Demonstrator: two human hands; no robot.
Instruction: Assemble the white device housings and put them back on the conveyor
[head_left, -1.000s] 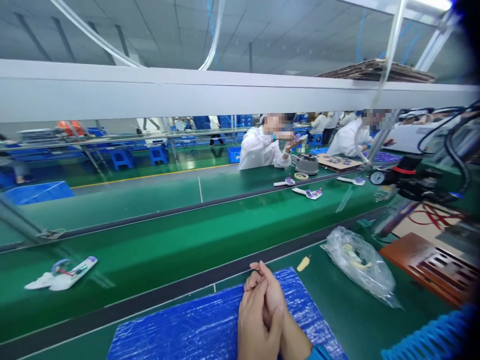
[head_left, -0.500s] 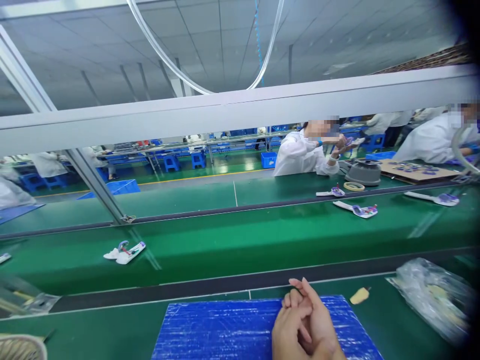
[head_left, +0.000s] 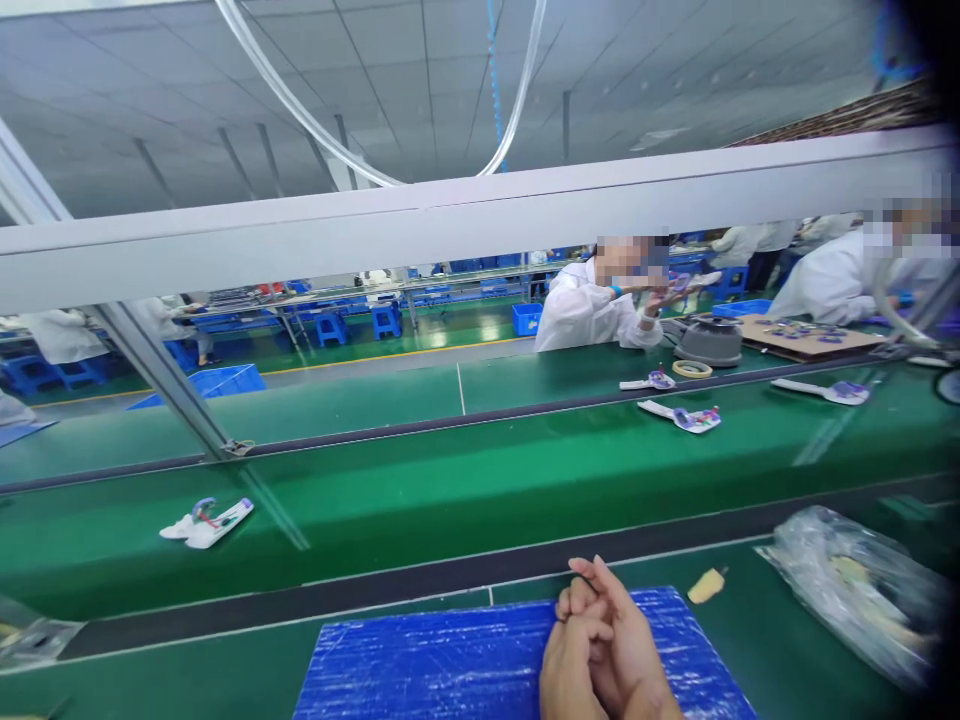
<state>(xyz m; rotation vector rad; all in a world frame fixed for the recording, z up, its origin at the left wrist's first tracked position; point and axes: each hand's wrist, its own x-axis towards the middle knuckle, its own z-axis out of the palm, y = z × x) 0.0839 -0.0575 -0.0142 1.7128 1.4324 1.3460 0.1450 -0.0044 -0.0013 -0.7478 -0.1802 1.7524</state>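
My left hand (head_left: 568, 665) and my right hand (head_left: 634, 640) are clasped together over the right part of a blue wrapped board (head_left: 420, 665). The left fingers fold against the right hand, and the right fingers are partly curled, with one or two tips stretched upward. No object shows between the palms, though the inside of the clasp is partly hidden. Just right of the hands lies a small cream-coloured piece (head_left: 706, 586) with a dark tip.
A clear plastic bag (head_left: 847, 590) with pale pieces lies at right. Beyond the board runs a green conveyor belt (head_left: 450, 500) carrying white-and-purple parts (head_left: 217, 525). Across it, a person in white (head_left: 574, 310) handles a similar part near a grey round device (head_left: 707, 341). A white beam (head_left: 420, 230) spans overhead.
The view has swung left, then slightly back right, so the scene shifts across the picture. My hands stay clasped above the blue board; the left has slid a little lower against the right.
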